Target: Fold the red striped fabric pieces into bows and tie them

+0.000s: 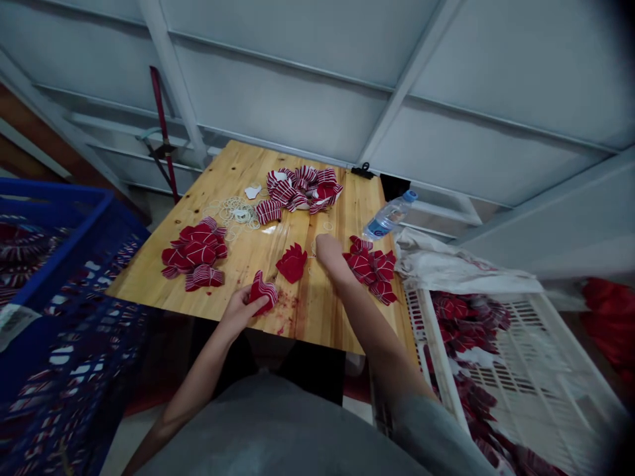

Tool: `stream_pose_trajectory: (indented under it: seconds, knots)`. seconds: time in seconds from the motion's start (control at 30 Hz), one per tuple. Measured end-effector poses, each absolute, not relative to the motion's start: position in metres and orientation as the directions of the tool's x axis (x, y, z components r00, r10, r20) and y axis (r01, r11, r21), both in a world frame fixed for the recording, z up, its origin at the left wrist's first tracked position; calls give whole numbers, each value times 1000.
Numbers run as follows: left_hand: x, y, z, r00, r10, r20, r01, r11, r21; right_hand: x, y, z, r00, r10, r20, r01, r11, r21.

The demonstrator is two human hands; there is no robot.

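A wooden table (317,317) of pale, knotty pine fills the middle of the frame, its far edge set against white panelled sheeting (297,66) with white ribs. A blue plastic crate (59,264) stands at the left, and a white slatted crate (496,357) at the lower right, both holding red fabric. A white cloth sack (456,264) lies across the white crate's far end, and a red pole (163,132) leans at the upper left.

The left hand (241,311), near the lower middle, has its fingers curled around a folded red-and-white striped fabric piece (262,292), gripping it just above the table. The right hand (330,254) is closed into a loose curl, resting just beside a red fabric pile (371,270) and reaching toward it. Between the hands lies a single red fabric piece (292,262), touching neither. Red flecks (285,311) dot the wood below it.

Further off lie a red pile (193,254) on the left, a striped heap (302,188) at the top, rubber bands (233,211) between them, and a water bottle (389,215) tipped on the far right corner.

The right fingers are tucked from view, so whether that hand holds anything cannot be told. The crates' contents are too dim and cut off to make out.
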State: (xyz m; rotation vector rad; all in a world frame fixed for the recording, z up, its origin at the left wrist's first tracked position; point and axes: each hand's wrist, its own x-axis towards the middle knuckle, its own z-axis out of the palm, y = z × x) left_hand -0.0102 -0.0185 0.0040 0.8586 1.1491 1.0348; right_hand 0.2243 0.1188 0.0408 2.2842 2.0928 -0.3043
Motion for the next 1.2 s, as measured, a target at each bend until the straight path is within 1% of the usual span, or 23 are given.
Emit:
stream_pose_trajectory:
  seconds: [0.13,0.27,0.3,0.37,0.43,0.47,0.53,0.6,0.67,0.73,0.8,0.83,0.87,0.9,0.93,0.97,1.0,1.03,1.1,1.2]
  knots:
    - [-13,-19,7,109,948,-299,-201,316,927,224,118,36,66,984,-167,990,-85,-114]
    - [-14,-19,15,173,928,-329,-175,358,917,237,100,49,48,995,-91,983,-63,-170]
    - [-13,-20,17,188,926,-328,-173,360,917,239,91,54,31,997,-65,978,-43,-205]
    - [-11,-21,22,220,929,-297,-195,340,920,236,64,61,-34,999,-16,947,28,-320]
    - [-8,-23,25,261,936,-238,-255,304,918,226,32,66,-122,990,73,792,142,-593]
    - [-6,-23,26,283,935,-216,-285,297,911,219,16,66,-158,982,105,707,187,-682]
    - [0,-23,26,330,919,-218,-313,324,893,202,-11,65,-197,973,123,588,218,-779]
    - [5,-21,25,367,893,-259,-304,379,874,190,-28,61,-168,976,136,506,204,-838]
    - [6,-19,23,371,880,-297,-301,417,858,186,-37,56,-117,984,133,432,171,-885]
    - [3,-19,21,356,880,-316,-327,434,839,191,-41,50,-107,988,110,395,144,-907]
    - [-4,-21,21,366,875,-318,-355,447,821,199,-41,44,-106,991,85,453,124,-883]
    - [-7,-23,22,400,861,-314,-348,459,817,202,-40,40,-68,995,79,505,103,-857]
    - [-10,-25,24,455,837,-306,-313,471,825,205,-38,36,8,997,79,546,62,-835]
    - [-11,-27,27,518,802,-297,-251,475,844,207,-36,33,111,991,75,550,1,-835]
    - [-12,-29,29,575,765,-289,-175,460,871,208,-33,30,208,977,48,484,-60,-873]
    - [-11,-31,32,620,732,-284,-93,428,899,208,-31,28,275,962,-4,362,-107,-926]
    - [-9,-32,35,644,711,-282,-23,387,922,206,-29,27,297,953,-65,219,-134,-967]
    - [-7,-33,37,651,705,-281,28,348,937,204,-27,26,263,957,-123,72,-146,-987]
    - [-3,-34,40,646,711,-278,65,311,948,200,-27,26,69,980,-188,-164,-174,-971]
    - [0,-31,40,650,712,-266,50,309,950,196,-32,26,-172,963,-207,-314,-252,-915]
